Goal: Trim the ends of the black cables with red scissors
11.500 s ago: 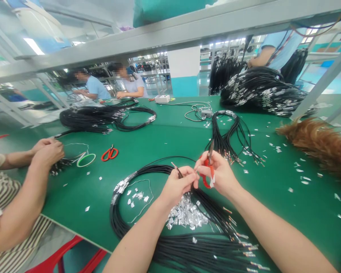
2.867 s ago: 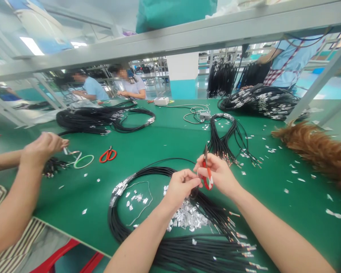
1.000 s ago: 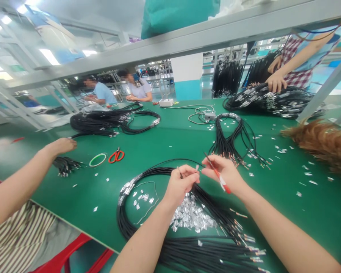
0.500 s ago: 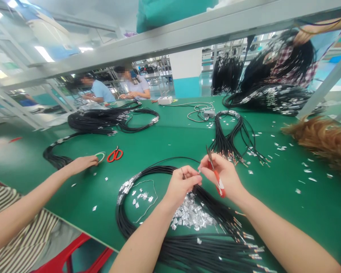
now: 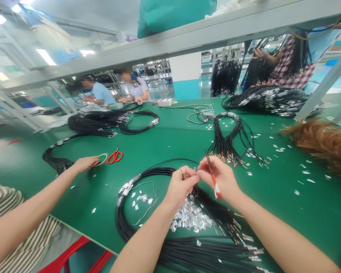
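My left hand (image 5: 182, 186) pinches the stripped end of a black cable (image 5: 172, 159) that curves in from the left. Touching that end are the fingertips of my right hand (image 5: 222, 178), which also keeps a pair of red-handled scissors (image 5: 216, 185) in its palm, blades pointing up. Below my hands lies a coiled bundle of black cables (image 5: 122, 223), bound with silvery tape, its stripped ends fanned to the right. Inside the loop sits a heap of silver foil scraps (image 5: 191, 218).
A co-worker's hand (image 5: 86, 163) at left is by a pale ring (image 5: 103, 159) and red scissors (image 5: 115, 156). More cable bundles (image 5: 229, 132) lie farther back. A grey shelf beam (image 5: 170, 40) crosses above. Brown hair (image 5: 321, 144) reaches in at right.
My right fingertips have shifted slightly against the cable end, and the scissors have turned a little in my hand. The co-worker's hand at left has moved slightly.
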Tool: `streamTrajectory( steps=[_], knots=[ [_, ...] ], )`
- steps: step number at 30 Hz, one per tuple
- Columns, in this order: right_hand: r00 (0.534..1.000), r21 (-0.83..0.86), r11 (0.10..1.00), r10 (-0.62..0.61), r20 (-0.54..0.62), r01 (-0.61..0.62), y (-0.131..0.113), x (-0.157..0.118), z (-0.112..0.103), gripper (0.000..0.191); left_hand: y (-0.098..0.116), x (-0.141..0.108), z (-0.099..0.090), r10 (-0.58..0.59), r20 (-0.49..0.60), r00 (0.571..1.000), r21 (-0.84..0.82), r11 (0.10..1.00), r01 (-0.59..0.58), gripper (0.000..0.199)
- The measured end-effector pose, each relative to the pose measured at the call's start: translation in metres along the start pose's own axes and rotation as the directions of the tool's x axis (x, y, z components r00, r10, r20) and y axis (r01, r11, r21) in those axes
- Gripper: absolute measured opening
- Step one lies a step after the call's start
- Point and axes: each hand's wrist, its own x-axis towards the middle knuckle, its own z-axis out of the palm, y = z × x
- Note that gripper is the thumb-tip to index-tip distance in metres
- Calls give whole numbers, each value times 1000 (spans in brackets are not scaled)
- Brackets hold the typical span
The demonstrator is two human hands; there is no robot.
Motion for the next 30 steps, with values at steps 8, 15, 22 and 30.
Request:
streamTrajectory(
  steps=[8,15,22,30],
  knots=[
    [997,26,997,64,52,-66,-4,1,-1,6,0,-1,0,-3,35,999,65,998,1,21],
    [979,107,974,200,30,-202,11,10,-8,22,8,4,-10,98,91,991,-9,995,-97,13],
    [936,111,977,136,326,-180,-1,-1,1,16,12,9,-16,139,-25,990,-60,988,-141,15],
    [950,204,949,189,249,-242,9,-2,12,20,7,1,-8,143,-34,989,31,989,-142,15]
  ],
)
